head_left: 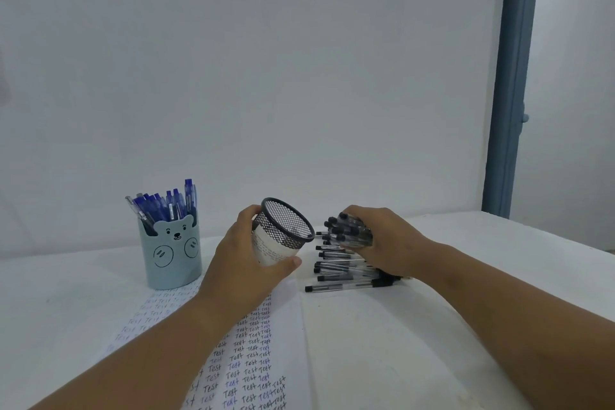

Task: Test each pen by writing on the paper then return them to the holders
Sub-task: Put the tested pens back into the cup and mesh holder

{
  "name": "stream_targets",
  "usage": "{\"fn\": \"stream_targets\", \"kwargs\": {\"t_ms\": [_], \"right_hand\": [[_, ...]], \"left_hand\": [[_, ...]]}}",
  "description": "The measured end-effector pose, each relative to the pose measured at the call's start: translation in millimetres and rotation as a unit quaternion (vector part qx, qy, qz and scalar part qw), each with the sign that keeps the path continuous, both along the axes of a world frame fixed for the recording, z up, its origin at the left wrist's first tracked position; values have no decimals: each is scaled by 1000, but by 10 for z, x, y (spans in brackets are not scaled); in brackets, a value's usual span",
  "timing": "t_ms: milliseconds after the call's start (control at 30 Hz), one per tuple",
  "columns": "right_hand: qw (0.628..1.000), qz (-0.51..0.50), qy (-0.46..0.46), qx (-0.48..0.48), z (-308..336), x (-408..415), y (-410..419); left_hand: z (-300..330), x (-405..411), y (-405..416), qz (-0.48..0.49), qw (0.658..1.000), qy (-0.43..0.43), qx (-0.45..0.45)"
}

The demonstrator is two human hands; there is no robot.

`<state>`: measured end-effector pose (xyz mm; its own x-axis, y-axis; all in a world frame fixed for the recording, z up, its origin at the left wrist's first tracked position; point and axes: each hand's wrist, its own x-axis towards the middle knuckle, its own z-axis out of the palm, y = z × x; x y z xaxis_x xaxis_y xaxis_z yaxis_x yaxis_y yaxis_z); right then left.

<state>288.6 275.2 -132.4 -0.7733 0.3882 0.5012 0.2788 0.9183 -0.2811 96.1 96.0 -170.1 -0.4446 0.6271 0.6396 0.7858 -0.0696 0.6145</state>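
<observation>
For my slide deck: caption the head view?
Left hand tilts mesh holder toward black pens bunched in right hand.

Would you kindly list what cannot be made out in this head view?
- Small print on the mesh holder label: too small, partly under the left hand.
- Number of black pens: the right hand covers a gripped bundle and part of the pile.
- Paper: crossed by the left forearm, cut off by the bottom edge.
- Blue pens' tips: inside the bear holder.

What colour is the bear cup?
The bear cup is pale blue-green with a black-lined bear face. The head view shows it best.
</observation>
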Motion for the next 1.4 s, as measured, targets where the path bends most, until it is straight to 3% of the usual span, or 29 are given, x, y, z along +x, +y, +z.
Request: {"fn": "stream_targets", "kwargs": {"t_ms": [233, 367, 500, 633, 767, 833, 1200, 1400], "right_hand": [[999, -12, 43, -11, 194, 81, -99], [983, 14, 152, -99, 342, 139, -220], [912, 33, 342, -223, 578, 68, -360], [796, 55, 493, -347, 819, -179, -499], [708, 79, 531, -459, 934, -462, -659], [686, 87, 522, -500, 899, -558, -720], [726, 41, 452, -517, 382, -677, -723], [707, 54, 433, -556, 148, -713, -677]], "left_hand": [[-3, -1, 10, 2, 1000, 1, 0], [5, 31, 10, -5, 1000, 7, 3], [16, 100, 20, -28, 1000, -2, -4], [14, 189, 52, -39, 999, 1, 1], [17, 221, 67, -41, 999, -5, 12], [25, 227, 52, -40, 999, -18, 25], [56, 250, 8, -15, 999, -4, 46], [55, 217, 10, 6, 998, -21, 64]]}}
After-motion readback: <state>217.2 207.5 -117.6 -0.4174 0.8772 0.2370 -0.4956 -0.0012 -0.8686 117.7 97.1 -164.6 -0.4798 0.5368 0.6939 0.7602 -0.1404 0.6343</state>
